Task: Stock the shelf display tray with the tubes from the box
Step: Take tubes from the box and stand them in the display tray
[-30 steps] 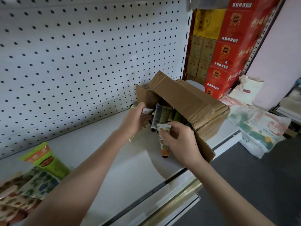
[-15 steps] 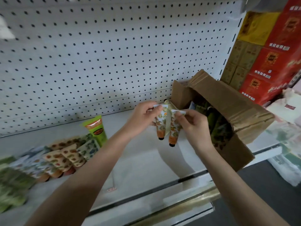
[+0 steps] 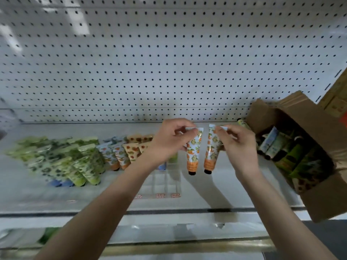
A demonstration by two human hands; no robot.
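The white shelf (image 3: pixel 112 196) carries an open cardboard box (image 3: pixel 300 117) of tubes at three o'clock and rows of stocked tubes (image 3: pixel 78 156) toward nine o'clock. At centre the left hand (image 3: pixel 169 141) pinches one orange-print tube (image 3: pixel 193 152) by its crimped end. The right hand (image 3: pixel 238 147) pinches a second tube (image 3: pixel 211 152), and both hang cap-down, just apart.

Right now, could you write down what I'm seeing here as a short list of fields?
Left hand: pinches one orange-print tube by its flat end, cap down
Right hand: pinches a second tube the same way
Box: open, at the right of the shelf, more tubes inside
Tray: clear, on the shelf, holding rows of stocked tubes
Backing: white pegboard
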